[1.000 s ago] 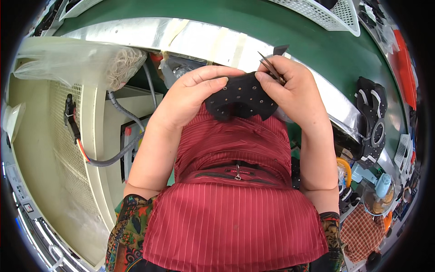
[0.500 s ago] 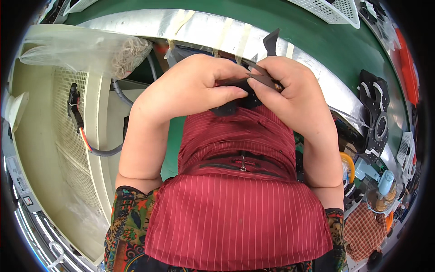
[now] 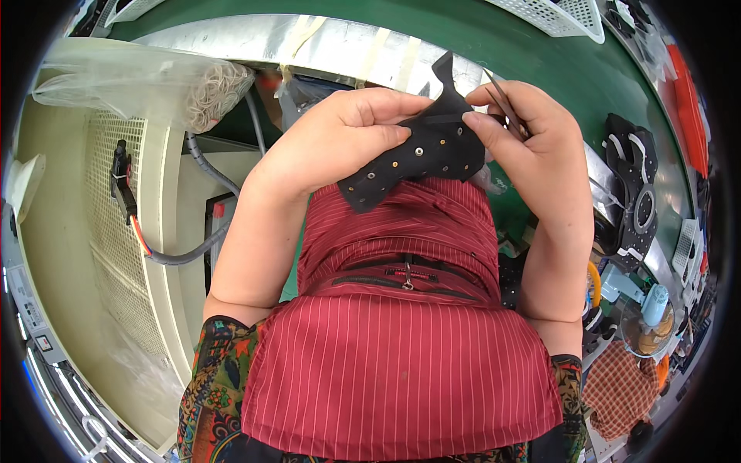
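A green worktop [image 3: 556, 69] with a metal front edge [image 3: 231, 38] curves across the top of the view, a white basket [image 3: 556, 15] at its far right corner. More black cut parts [image 3: 637, 193] lie along its right edge, and a clear bag [image 3: 147, 85] sits at the left end above a cream cabinet [image 3: 69, 255].

Both hands hold a black piece [image 3: 421, 158] studded with small eyelets, lifted off the worktop in front of the red striped apron [image 3: 401, 363]. The left hand [image 3: 340, 143] is closed over its left half, thumb on top. The right hand [image 3: 525, 143] pinches its upper right edge and also carries thin tweezers [image 3: 502, 100] between the fingers.

This looks like checking or trimming along the piece's edge. The next move likely calls for bringing the tweezer tips down to that edge while the left hand keeps the piece flat.

Half a second ago the piece was mostly hidden under the two hands; now it is opened out and tilted, eyelets showing.
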Motion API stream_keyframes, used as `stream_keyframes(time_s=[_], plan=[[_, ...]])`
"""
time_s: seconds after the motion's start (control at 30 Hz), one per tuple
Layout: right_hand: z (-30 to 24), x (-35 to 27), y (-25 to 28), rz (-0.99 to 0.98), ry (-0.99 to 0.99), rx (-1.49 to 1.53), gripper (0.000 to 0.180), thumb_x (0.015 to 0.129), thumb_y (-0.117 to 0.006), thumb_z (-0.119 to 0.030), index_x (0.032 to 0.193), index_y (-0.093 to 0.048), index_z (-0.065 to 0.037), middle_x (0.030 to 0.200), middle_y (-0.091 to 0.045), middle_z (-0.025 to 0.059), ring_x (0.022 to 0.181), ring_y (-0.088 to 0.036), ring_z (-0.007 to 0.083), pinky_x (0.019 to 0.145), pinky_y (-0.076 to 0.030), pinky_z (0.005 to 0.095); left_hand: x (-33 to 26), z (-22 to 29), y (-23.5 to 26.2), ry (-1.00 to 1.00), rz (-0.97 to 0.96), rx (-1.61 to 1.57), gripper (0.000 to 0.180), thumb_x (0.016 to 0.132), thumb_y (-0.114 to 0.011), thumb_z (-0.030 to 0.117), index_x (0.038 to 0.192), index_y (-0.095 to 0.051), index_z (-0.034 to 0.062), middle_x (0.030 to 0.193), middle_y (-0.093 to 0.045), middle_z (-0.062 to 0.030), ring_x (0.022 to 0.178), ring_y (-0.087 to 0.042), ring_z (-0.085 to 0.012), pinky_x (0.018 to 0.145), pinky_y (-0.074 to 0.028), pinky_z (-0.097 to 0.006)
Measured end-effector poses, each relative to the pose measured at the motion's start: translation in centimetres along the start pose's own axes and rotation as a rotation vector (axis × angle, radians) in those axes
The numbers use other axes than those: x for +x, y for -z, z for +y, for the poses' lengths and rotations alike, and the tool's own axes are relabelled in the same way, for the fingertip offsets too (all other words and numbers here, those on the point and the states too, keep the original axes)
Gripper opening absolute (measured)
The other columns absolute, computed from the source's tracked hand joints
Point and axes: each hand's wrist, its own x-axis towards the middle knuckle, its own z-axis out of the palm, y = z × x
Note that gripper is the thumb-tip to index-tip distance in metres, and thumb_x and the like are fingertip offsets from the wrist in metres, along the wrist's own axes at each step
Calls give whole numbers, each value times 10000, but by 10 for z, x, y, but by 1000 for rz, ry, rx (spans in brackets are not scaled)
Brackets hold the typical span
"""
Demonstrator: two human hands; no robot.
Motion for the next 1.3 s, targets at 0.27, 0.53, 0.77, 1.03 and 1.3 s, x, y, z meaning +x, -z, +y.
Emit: stream_keyframes(time_s=[0.27,0.53,0.77,1.03,1.3], plan=[[1,9,-4,3,36,-89,172,765,-666,-113,872,-620,13,761,-584,129,722,-566,293,648,-440,354,-1,2,0,28,-7,-42,363,878,-549,-9,1241,-548,-12,1116,-636,-104,989,-611,-144,860,-497,-271],[5,14,-7,5,68,-114,162,775,-653,-118,858,-613,16,769,-589,138,729,-569,306,658,-447,364,0,3,1,21,-30,-26,350,875,-563,0,1224,-573,11,1125,-634,-83,999,-604,-135,869,-486,-267],[10,17,-9,-91,43,85,96,803,-643,-64,845,-599,10,697,-529,22,639,-460,76,586,-389,231,-1,-5,6,-71,-31,60,344,873,-569,6,1217,-581,14,1126,-634,-68,1014,-594,-130,877,-469,-259],[13,16,-5,-254,47,-48,155,810,-622,-142,845,-590,6,719,-593,147,624,-551,265,592,-442,339,-3,5,8,-41,-118,253,363,850,-570,-9,1211,-540,-43,1084,-638,-79,1005,-581,-119,869,-459,-253],[7,14,-8,-216,147,-175,174,795,-633,-178,826,-591,-12,716,-587,166,703,-580,349,615,-448,403,1,15,-10,-35,50,712,249,828,-641,49,1064,-629,-29,855,-655,-41,783,-573,-76,710,-469,-231]])
